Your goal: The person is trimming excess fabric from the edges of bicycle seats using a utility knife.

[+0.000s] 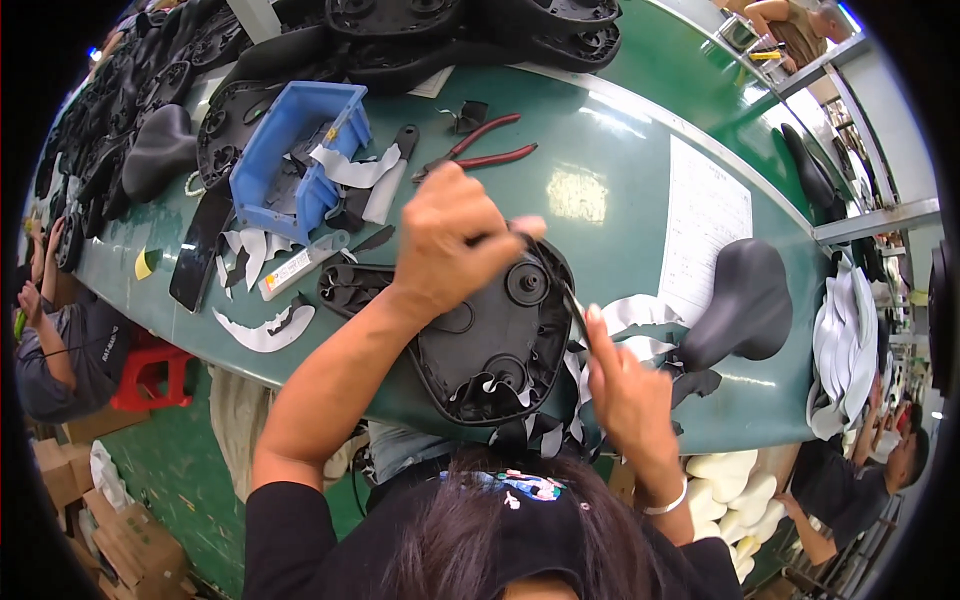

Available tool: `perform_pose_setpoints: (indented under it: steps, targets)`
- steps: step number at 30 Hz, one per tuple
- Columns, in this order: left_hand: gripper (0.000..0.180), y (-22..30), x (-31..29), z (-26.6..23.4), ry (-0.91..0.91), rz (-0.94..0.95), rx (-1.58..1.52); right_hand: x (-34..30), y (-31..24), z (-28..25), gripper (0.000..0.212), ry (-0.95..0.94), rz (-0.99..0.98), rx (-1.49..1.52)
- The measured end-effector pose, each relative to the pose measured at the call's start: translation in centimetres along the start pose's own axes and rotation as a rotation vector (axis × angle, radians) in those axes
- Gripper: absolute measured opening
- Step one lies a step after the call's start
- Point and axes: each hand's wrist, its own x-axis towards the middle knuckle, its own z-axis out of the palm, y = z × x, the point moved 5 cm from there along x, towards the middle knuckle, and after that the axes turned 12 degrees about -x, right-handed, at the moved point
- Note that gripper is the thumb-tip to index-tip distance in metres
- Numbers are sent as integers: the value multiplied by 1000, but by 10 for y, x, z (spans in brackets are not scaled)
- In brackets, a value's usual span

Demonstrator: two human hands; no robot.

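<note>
An upturned black bicycle saddle (470,345) lies before me on the green table, its hollow underside up. My left hand (450,240) is closed at its far edge, somewhat blurred; what the fingers pinch is hidden. In my right hand (630,390) is a thin, dark knife (574,308), its blade along the saddle's right rim. Trimmed black and white cover strips (640,312) lie beside that hand. Beyond my left hand are red-handled pliers (495,143) and a knife with a pale handle (383,195). Another white-handled cutter (298,267) lies left of the saddle.
A blue bin (275,165) with scraps stands at the back left, near a phone (200,250). A finished saddle (742,305) and a written sheet (706,215) lie at right. Saddles are piled (400,50) along the far side. Other people work on both sides.
</note>
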Motion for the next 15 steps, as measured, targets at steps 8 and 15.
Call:
perform_pose_setpoints:
  steps: [8, 15]
  targets:
    - [44, -25, -32, -6, 267, -801, -947, 37, 19, -19, 51, 8, -19, -75]
    - [48, 57, -41, -36, -298, -363, -500, 97, 36, -30, 44, -87, -545, -56]
